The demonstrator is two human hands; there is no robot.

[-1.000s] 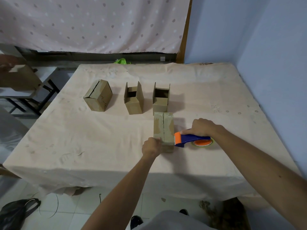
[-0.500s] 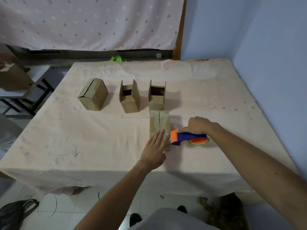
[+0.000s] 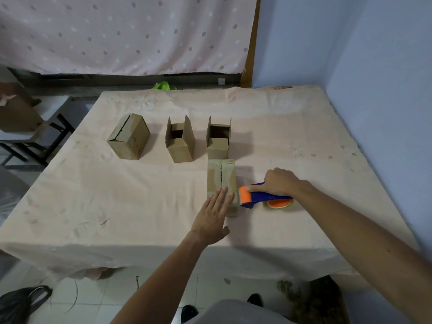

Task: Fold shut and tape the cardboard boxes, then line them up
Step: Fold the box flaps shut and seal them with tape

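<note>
The left hand [image 3: 214, 216] lay flat, fingers straight, on the near end of the taped box [image 3: 222, 177]. The right hand [image 3: 279, 182] gripped the tape dispenser [image 3: 259, 197] just right of it. Farther back on the worktop [image 3: 117, 206] stood a closed box [image 3: 128, 139], a middle open box [image 3: 180, 146] and a right open box [image 3: 218, 146].

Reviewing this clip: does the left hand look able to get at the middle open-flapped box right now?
Probably yes. The left hand lies flat on the near box, holding nothing, and the middle open box stands beyond it to the left with only bare cloth between.
</note>
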